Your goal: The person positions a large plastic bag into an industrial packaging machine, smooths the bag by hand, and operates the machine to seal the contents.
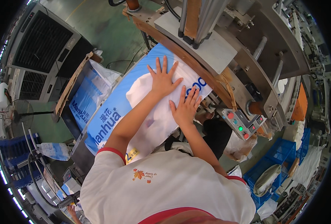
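Fingers open and splayed, the left hand [164,81] and the right hand [185,111] rest palms-down on a smooth, softly sheened blue-and-white plastic package [156,125], which lies slantwise before the torso, beside a machine's long, straight brown bar [201,71] and boxy, round-buttoned control panel [241,125].

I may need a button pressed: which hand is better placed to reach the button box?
Probably the right hand: it lies nearer the button box, on that side of the blue-and-white packaging. The left hand rests farther off; both are spread flat.
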A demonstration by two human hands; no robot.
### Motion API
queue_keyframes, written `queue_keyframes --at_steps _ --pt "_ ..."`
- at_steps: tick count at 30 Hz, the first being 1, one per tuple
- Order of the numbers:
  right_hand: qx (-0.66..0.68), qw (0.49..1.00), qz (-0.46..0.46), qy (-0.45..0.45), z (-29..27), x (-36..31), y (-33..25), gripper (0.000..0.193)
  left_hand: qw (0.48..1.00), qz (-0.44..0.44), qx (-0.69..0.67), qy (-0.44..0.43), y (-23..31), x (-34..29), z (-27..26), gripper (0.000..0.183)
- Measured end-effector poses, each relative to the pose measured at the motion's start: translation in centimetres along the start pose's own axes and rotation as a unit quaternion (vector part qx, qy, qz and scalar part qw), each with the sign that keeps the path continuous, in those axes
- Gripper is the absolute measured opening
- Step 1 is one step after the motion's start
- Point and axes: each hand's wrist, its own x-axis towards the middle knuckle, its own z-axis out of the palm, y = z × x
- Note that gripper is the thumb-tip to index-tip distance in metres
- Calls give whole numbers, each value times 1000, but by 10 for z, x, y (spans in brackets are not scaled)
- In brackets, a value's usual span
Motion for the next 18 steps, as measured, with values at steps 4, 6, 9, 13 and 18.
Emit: queue_keyframes --at_steps 4,6,9,13,18 --pt "7 1000 -3 -9 -4 4 0 74 1000 0 -1 -9 1 4 -4 68" --pt "7 1000 -4 -8 -5 6 0 75 1000 -1 0 -15 2 4 -6 68" --pt "8 1000 -8 -10 -6 7 1 78 1000 -1 9 -18 2 5 -8 68" --pt "18 1000 -1 -20 -9 9 -2 86 999 -6 23 -32 4 5 -14 68" --pt "8 1000 -1 -6 -10 10 -1 92 999 -5 11 -41 2 -4 -18 68"
